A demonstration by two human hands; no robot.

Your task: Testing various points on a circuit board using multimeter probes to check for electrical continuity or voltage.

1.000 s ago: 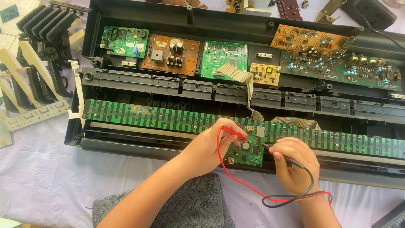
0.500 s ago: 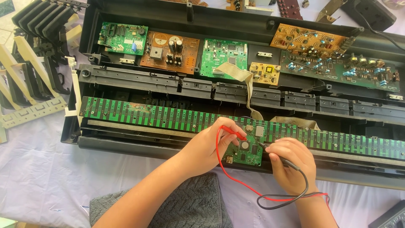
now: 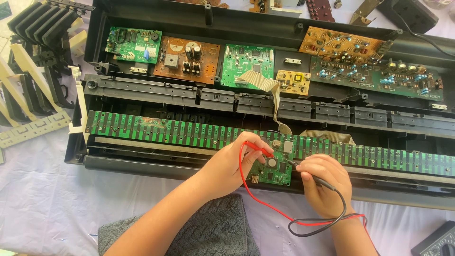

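An opened black keyboard case lies across the table with its boards bare. A long green contact strip runs along its front. My left hand pinches a red test probe whose tip touches a small green circuit board at the strip's front edge. My right hand grips a black test probe, with its tip on the same small board. The red lead and the black lead loop down toward my right wrist.
Green and brown circuit boards fill the case's back half, joined by a grey ribbon cable. Removed black and white key sections lie at left. A grey towel sits under my left forearm. A black meter shows at bottom right.
My head has shifted a little, so the case sits slightly lower and left in view. Both hands stay on the small board, with the probe tips barely moved.
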